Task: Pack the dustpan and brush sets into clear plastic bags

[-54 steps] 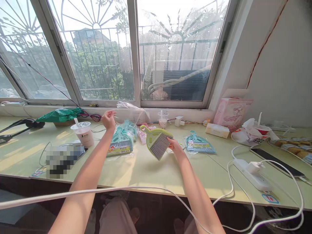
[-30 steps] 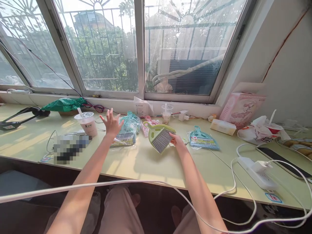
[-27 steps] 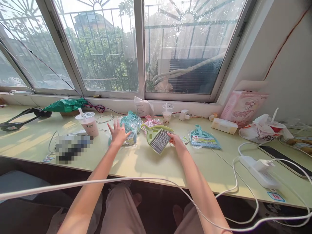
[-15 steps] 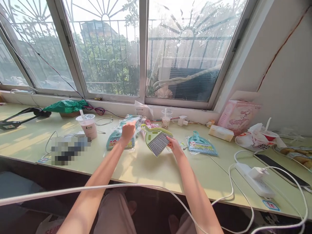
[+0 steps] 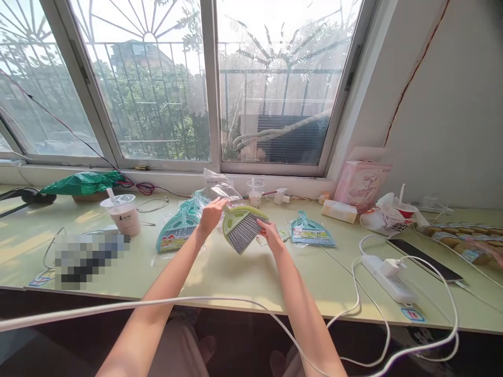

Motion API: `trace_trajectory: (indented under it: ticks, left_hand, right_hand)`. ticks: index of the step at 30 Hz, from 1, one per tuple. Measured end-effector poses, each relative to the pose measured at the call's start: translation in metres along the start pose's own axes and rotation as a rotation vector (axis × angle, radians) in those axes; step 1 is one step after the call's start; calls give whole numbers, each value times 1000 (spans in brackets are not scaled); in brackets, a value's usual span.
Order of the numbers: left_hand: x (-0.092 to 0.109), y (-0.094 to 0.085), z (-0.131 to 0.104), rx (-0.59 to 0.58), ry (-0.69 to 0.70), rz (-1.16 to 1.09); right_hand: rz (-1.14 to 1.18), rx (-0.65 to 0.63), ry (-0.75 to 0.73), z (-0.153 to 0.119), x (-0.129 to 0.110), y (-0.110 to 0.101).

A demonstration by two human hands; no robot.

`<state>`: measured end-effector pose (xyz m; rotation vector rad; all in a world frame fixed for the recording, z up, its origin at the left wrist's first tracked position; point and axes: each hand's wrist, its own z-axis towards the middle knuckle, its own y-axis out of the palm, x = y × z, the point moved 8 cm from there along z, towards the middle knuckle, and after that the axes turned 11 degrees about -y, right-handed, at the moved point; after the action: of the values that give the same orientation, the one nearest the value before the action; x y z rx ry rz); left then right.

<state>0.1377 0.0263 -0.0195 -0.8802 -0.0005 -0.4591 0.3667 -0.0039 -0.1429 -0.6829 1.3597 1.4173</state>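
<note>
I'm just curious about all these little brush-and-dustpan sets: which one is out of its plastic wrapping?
The green set, held up between both hands. The teal sets, one stack left of it and a single one to the right, lie on the desk in clear bags.

— Can you read anything on the desk from where you sit?

— No. My drink cup point(image 5: 122, 215), the packaged brush set point(image 5: 178, 230) and the pink box point(image 5: 361, 180) all carry print, but it is too small and blurred to make out.
</note>
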Motion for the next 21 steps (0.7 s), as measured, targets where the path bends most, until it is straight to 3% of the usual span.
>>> trace_trajectory:
  ticks: [4, 12, 16, 19, 21]
  left_hand:
    - [2, -5, -3, 9, -26, -29]
    - [16, 4, -17, -130, 42, -202]
    - [33, 8, -24, -132, 144, -261]
    - [45, 4, -32, -47, 197, -291]
    - [42, 0, -36, 25, 157, -292]
  right_hand:
    - [41, -65, 44, -2, 1, 8]
    - [85, 177, 45, 1, 5, -12]
    - [70, 67, 99, 0, 10, 2]
    - [66, -25, 106, -1, 11, 13]
    - [74, -3, 91, 0, 10, 11]
